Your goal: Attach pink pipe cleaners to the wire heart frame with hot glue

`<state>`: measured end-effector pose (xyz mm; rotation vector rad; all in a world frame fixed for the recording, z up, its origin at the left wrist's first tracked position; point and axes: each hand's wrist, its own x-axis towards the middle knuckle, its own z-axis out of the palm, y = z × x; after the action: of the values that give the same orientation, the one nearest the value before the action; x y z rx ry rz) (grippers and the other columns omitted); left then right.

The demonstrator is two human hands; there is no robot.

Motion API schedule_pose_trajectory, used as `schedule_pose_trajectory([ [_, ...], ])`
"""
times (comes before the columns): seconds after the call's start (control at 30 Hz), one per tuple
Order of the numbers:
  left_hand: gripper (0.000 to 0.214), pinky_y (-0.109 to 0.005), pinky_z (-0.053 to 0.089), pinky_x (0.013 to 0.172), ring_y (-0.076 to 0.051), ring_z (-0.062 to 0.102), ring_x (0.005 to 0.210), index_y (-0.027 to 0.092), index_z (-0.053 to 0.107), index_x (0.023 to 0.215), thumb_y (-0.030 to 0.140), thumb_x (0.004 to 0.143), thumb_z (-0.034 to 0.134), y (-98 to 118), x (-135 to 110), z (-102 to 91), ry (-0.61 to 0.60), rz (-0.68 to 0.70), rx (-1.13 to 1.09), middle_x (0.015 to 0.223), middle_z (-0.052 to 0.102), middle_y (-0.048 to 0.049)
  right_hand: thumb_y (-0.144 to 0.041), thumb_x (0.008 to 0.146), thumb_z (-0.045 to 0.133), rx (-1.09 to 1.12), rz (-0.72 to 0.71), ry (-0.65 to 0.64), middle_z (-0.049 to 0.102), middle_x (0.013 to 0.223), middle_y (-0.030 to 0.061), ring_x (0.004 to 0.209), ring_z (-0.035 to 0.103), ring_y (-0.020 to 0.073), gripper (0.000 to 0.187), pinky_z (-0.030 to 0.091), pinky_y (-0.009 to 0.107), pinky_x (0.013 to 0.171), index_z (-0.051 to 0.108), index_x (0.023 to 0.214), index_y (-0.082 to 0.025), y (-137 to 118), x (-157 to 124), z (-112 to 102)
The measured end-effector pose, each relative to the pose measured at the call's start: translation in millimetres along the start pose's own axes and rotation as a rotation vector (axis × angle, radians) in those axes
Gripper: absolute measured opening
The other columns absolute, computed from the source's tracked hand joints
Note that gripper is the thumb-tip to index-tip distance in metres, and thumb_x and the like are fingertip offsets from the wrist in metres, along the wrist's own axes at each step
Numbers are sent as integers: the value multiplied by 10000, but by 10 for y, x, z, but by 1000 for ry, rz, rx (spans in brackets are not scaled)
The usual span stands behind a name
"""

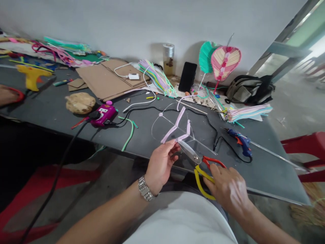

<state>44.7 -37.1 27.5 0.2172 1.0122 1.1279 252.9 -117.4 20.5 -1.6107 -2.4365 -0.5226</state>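
**As shears (189, 151) meet the pink pipe-cleaner frame (175, 127), the left hand (160, 166) steadies it**

Its fingers (169, 149) pinch together on the frame's lower end, apparently holding it out above the grey desk (266, 173) so the blades can reach it. The right hand (224, 189) curls its fingers firmly around the red and yellow handles. The blade tips sit behind the pink strip, so whether they bite cannot be told.

The only view sits on the person's head, above and behind the fingers of the left hand (161, 166) and right hand (224, 188), looking forward and down past the white shirt (182, 220). It is close to the fingers, and beyond them faces across the dark tabletop (266, 176) toward the grey wall (114, 23).
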Motion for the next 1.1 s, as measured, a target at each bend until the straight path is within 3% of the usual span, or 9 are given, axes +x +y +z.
schedule_pose_trajectory([
  [0.4,262,-208,440,588,-137,652,819,150,734,846,338,690,828,23,-28,-11,-16,55,50,861,693,-34,-438,1081,242,-19,-45,90,532,505,8,476,470,165,546,272,315,591,579,721,-205,62,49,41],
  [0.6,247,-211,427,590,-130,634,795,155,732,812,354,695,821,8,-57,-7,-24,81,67,832,682,-31,-418,1077,273,-71,-33,95,538,522,15,475,486,169,502,264,321,575,591,756,-197,50,46,28],
  [0.83,282,-223,430,617,-146,614,819,151,721,779,407,704,813,-30,-61,-58,-25,178,128,840,670,-43,-532,980,506,-141,34,59,555,550,21,500,529,208,398,296,349,603,573,753,-211,-50,119,-4],
  [1.0,286,-229,423,624,-153,600,819,149,717,771,417,710,795,-30,-64,-99,-13,242,187,829,665,-46,-533,969,514,-127,40,24,595,578,32,512,548,209,393,294,353,611,577,760,-206,-67,151,-3],
  [1.1,286,-232,419,630,-157,603,820,149,717,757,423,711,786,-31,-68,-110,-3,242,199,823,671,-50,-563,1005,428,-130,32,51,574,530,29,478,518,190,479,278,344,601,593,739,-200,-63,155,3],
])
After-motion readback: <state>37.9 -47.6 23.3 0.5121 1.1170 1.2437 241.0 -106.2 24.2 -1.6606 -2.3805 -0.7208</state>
